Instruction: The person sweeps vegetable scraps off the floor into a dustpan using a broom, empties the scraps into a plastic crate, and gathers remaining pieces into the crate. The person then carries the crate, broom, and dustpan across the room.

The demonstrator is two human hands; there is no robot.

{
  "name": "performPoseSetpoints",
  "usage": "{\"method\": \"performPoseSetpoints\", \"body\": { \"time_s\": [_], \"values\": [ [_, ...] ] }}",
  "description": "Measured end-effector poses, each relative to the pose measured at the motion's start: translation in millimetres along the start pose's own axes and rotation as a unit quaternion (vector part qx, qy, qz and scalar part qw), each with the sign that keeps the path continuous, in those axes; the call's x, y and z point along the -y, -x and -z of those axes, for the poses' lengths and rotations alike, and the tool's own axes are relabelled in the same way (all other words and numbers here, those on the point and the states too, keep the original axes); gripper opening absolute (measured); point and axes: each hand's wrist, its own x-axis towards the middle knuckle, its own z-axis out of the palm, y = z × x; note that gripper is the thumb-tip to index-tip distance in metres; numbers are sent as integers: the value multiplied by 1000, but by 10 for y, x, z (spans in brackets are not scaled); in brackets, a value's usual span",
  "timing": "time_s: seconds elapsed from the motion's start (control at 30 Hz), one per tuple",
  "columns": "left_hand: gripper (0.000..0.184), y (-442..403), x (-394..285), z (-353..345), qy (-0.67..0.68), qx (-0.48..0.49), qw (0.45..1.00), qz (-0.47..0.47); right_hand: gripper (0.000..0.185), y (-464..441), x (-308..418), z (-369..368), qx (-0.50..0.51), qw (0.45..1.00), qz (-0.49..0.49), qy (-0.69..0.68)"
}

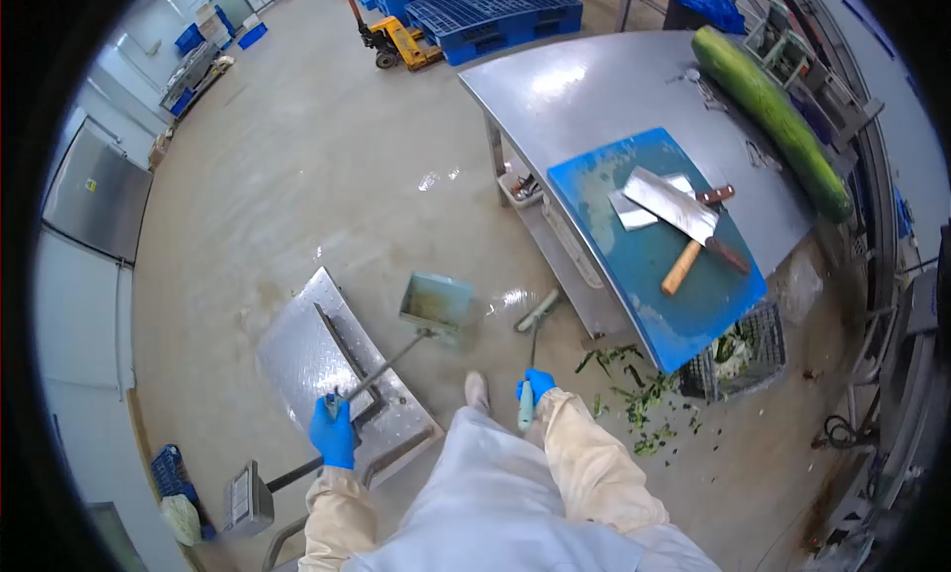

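Observation:
My left hand [333, 433], in a blue glove, is closed around the long handle of a pale green dustpan [436, 303], whose pan hangs out ahead over the floor. In my blue-gloved right hand [536, 384] is the handle of a broom [538, 312]; its narrow pale head points forward, to the right of the dustpan. Green peel scraps [642, 399] lie scattered on the floor to the right of my right hand. Next to them, under the table's corner, a dark plastic crate [765, 359] holds more peelings.
A steel table [594, 82] on the right carries a blue cutting board [614, 245], cleavers [674, 204] and a long green gourd [773, 121]. A metal floor scale [307, 349] lies left, its display [248, 498] nearby. Blue pallets [495, 17] and an orange pallet jack [406, 45] stand behind.

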Motion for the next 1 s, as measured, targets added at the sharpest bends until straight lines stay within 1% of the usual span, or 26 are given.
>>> {"method": "performPoseSetpoints", "body": {
  "time_s": [0.03, 0.1, 0.13, 0.17, 0.23, 0.3, 0.37, 0.43, 0.5, 0.53, 0.57, 0.63, 0.67, 0.7, 0.77, 0.9, 0.97, 1.0],
  "values": [
    [18, -175, 45, -3, 6, -5, 1000, 3, 14, -45, 109, 6, 28, 999, -6, -35],
    [19, -526, 94, -56, 40, -44, 998, -5, 15, -333, 232, 104, 85, 989, -54, -104],
    [14, -722, 75, -83, 48, -63, 997, -27, 17, -353, 272, 126, 112, 985, -70, -111],
    [14, -925, 97, -119, 52, -65, 996, -29, 20, -359, 311, 119, 140, 979, -85, -119],
    [15, -1411, 169, -239, 20, -64, 998, 1, 24, -250, 360, 60, 152, 983, -8, -99],
    [16, -1929, 329, -428, 27, -66, 997, 5, 26, -150, 411, -100, 67, 998, -10, -7],
    [16, -2494, 539, -632, 1, -61, 998, -16, 21, -97, 460, -297, 39, 996, -77, 23],
    [16, -2993, 508, -748, 24, -48, 999, 9, 19, 50, 608, -765, 35, 995, -81, 41],
    [17, -3453, 579, -859, 58, -29, 998, 1, 17, -35, 774, -1301, 37, 993, -92, 62],
    [17, -3648, 458, -819, 52, 8, 997, 49, 16, -130, 878, -1682, 46, 995, -83, 42],
    [17, -3842, 513, -859, 47, 13, 998, 48, 16, -224, 994, -2054, 54, 996, -72, 21],
    [20, -4226, 585, -997, 15, 14, 1000, 9, 16, -415, 1315, -2777, 81, 993, -82, 14],
    [22, -4407, 562, -1027, -12, 17, 1000, 13, 16, -606, 1446, -3055, 107, 992, -72, 7],
    [22, -4593, 538, -1051, -16, 25, 999, 17, 15, -828, 1569, -3302, 132, 989, -63, -1],
    [23, -4975, 603, -1168, -27, 39, 999, 11, 19, -1143, 1900, -3829, 137, 990, -27, -16],
    [23, -5812, 340, -1357, -4, 43, 999, -7, 19, -1745, 2685, -4645, 148, 988, -19, -39],
    [23, -6250, 319, -1517, -25, 45, 998, -19, 18, -1946, 3135, -4964, 176, 975, -81, -104],
    [22, -6484, 307, -1610, -60, 26, 997, -46, 17, -2029, 3365, -5109, 201, 968, -102, -112]
  ]
}}
